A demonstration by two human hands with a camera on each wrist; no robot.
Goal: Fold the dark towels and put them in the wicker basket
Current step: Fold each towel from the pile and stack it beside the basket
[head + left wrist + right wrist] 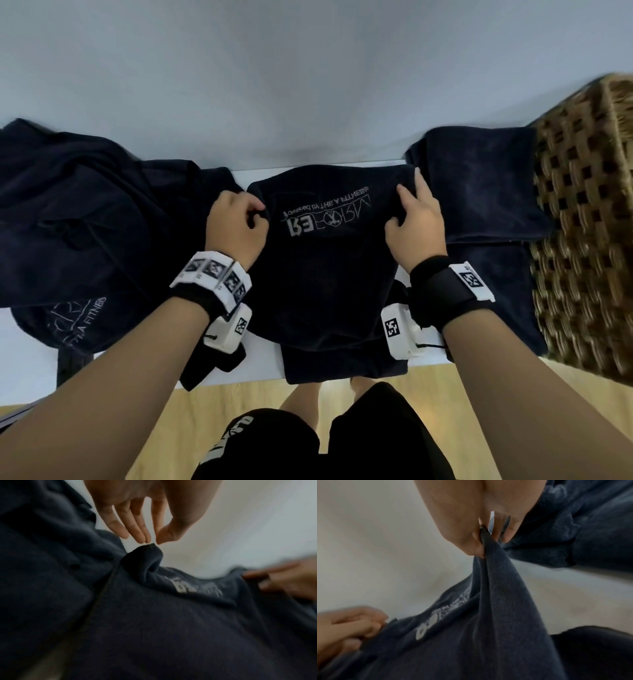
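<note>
Towel in the middle of the table, dark with white lettering, its near edge hanging over the table's front. From the head view, the left hand grips the towel's far left corner, fingers curled in a fist around the cloth. The right hand pinches the far right corner, with some fingers stretched out along the edge. Left of it lies a heap of unfolded dark towels, one showing pale print near the front. Right of it sit folded towels, stacked just beside the basket, which stands at the table's right end. I cannot tell what is inside the basket. Below, the person's dark shorts and a wooden floor.

Left wrist view: the left hand has fingertips and thumb drawn together right at a raised peak of the towel; whether they truly clamp the cloth here is hard to tell through the blur. The right hand shows blurred at the far side, on the towel's edge.

Right wrist view: the right hand pinches a bunched ridge of towel between thumb and fingers, cloth pulled taut below it. The left hand is curled on the opposite corner, and the folded towels lie behind.
</note>
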